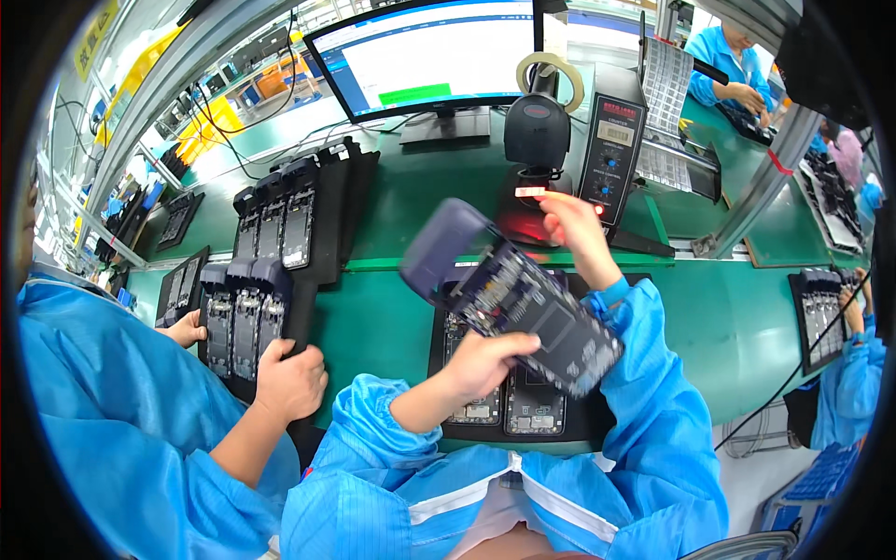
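My left hand grips an opened handheld device, its thumb over the dark inner side. The device is tilted, slightly blurred, with circuit parts showing and a bulky dark end at upper left. My right hand pinches a small label, lit red, in front of the black barcode scanner on its stand. Below the held device, more opened devices lie in a black tray, partly hidden by my left hand and the device.
A monitor stands behind, left of the scanner. A label dispenser with a label strip is to its right. At left, a co-worker's hands hold a tray of similar devices. More devices stand behind that tray.
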Tool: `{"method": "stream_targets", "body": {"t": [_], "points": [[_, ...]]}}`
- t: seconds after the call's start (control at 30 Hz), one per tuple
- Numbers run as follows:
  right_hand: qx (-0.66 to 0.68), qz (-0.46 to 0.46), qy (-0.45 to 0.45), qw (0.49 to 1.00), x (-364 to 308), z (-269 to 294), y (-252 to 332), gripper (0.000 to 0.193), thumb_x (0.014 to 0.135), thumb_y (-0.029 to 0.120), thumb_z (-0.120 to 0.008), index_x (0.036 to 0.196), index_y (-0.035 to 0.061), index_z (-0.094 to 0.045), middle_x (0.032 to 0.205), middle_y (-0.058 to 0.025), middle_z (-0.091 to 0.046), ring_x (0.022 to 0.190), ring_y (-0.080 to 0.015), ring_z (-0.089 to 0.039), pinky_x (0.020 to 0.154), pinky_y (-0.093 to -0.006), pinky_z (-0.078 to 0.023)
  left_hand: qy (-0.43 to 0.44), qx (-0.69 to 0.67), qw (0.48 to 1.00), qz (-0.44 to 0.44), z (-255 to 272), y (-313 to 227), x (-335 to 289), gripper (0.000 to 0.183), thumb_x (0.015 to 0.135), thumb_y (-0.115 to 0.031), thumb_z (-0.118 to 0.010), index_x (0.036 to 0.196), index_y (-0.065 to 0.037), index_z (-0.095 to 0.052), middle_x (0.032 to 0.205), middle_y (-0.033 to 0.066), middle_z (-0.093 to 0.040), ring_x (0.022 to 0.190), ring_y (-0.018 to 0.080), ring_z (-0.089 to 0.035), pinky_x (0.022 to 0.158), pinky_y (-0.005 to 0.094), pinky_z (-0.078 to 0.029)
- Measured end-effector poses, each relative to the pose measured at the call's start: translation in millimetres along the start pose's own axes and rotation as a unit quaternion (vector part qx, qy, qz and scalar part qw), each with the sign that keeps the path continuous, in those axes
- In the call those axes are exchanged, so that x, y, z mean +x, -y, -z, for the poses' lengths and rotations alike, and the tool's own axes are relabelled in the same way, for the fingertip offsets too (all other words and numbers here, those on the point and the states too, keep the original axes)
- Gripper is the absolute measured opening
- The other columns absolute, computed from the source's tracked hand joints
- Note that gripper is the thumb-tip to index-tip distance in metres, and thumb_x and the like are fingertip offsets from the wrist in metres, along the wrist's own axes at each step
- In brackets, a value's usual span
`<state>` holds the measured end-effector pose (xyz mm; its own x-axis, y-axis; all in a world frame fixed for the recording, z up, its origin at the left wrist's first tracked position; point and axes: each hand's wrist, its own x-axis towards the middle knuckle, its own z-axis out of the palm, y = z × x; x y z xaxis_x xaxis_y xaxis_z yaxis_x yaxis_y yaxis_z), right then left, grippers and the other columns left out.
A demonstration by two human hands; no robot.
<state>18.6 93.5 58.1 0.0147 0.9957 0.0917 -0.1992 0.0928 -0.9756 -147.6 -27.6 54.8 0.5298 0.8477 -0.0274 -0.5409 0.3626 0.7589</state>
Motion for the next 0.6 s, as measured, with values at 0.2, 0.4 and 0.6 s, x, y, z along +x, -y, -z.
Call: {"method": "stream_targets", "body": {"t": [0.2, 0.4, 0.6], "points": [[0.076, 0.122, -0.122, 0.982, 4.4, 12.5, 1.9, 0.014, 0.081, 0.017, -0.052, 0.079, 0.0047, -0.057, 0.049, 0.0049, -0.039, 0.04, -0.0039, -0.031, 0.037, -0.0195, -0.02, -0.147, -0.075, 0.983, -0.08, 10.0, -35.4, 54.8, 0.024, 0.082, -0.01, -0.047, 0.103, -0.001, -0.049, 0.103, 0.0102, -0.054, 0.096, 0.0217, -0.051, 0.087, 0.0389, -0.04], [0.234, 0.229, -0.161, 0.931, -19.6, 26.3, 45.8, 0.029, 0.083, 0.017, -0.049, 0.056, 0.0117, -0.038, 0.049, 0.0062, -0.031, 0.04, -0.0027, -0.024, 0.038, -0.0215, -0.017, -0.183, -0.103, 0.964, -0.165, 30.8, -53.8, 103.1, 0.016, 0.081, -0.01, -0.05, 0.094, -0.001, -0.05, 0.096, 0.0095, -0.053, 0.091, 0.0204, -0.05, 0.084, 0.0393, -0.042], [0.123, 0.284, -0.127, 0.942, -46.4, 14.8, 64.5, 0.018, 0.08, 0.016, -0.051, 0.066, 0.0063, -0.047, 0.061, 0.0033, -0.04, 0.052, -0.0028, -0.032, 0.047, -0.0189, -0.024, -0.188, -0.074, 0.968, -0.148, 31.5, -47.8, 91.7, 0.019, 0.079, -0.009, -0.054, 0.097, -0.004, -0.052, 0.097, 0.0065, -0.054, 0.088, 0.0182, -0.051, 0.078, 0.038, -0.043]]}}
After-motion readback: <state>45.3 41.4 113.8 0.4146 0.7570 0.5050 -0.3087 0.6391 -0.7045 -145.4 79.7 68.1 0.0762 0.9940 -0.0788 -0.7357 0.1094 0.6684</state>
